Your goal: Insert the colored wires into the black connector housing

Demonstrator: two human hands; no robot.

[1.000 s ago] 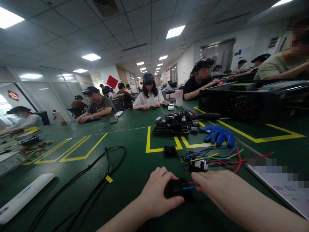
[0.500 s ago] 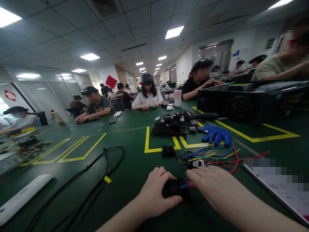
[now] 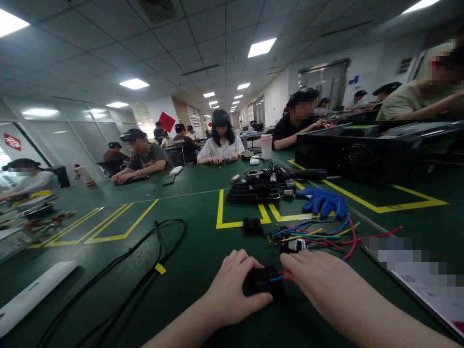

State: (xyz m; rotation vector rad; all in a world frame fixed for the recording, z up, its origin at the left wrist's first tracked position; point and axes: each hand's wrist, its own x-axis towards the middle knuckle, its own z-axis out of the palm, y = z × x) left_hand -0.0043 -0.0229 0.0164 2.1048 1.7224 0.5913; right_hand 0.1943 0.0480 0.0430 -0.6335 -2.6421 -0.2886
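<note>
My left hand (image 3: 237, 285) grips a small black block-shaped part (image 3: 264, 276) low over the green table, thumb on the near side and fingers on the far side. Red and blue wires (image 3: 278, 278) come out of the part's right side. My right hand (image 3: 308, 270) is closed around these wires, its fingertips mostly hidden under the hand. Just beyond my right hand lies a bundle of loose coloured wires (image 3: 315, 234) with a black and white piece (image 3: 294, 245) beside it. Another small black part (image 3: 253, 225) rests farther off, inside no hand.
A blue glove (image 3: 322, 202), black slotted parts (image 3: 253, 192) and metal cylinders lie beyond the wires. At right stand a black metal case (image 3: 348, 157) and a flat panel (image 3: 413, 285). Black cables (image 3: 145, 280) and a white bar (image 3: 38, 295) lie left. Several people sit around.
Both hands keep nearly the same place and hold on the black part and its wires. The whole view has shifted very slightly.
</note>
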